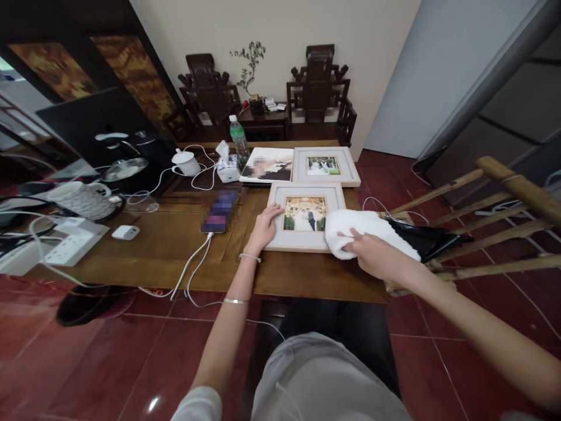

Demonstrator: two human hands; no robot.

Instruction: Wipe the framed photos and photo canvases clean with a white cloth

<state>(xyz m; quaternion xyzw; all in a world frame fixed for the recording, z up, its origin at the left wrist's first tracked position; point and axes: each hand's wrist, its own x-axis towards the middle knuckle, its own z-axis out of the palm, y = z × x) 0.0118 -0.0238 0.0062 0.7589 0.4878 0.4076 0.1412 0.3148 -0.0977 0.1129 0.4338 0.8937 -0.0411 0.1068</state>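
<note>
A white-framed photo [304, 193] lies flat on the wooden table [175, 245] in front of me. My left hand [263, 228] rests on its left edge, fingers flat and spread. At the frame's right side my right hand [370, 251] grips a fluffy white cloth [363, 228] that overlaps the frame's right edge. A second white frame [325, 153] and an unframed photo print [269, 165] lie just behind the near frame.
A phone [220, 213] on a white cable lies left of the frame. Further left are a power strip [72, 242], a charger [125, 232], a cup [186, 163], a tissue box [228, 166] and a bottle [239, 139]. A wooden chair [491, 222] stands at right.
</note>
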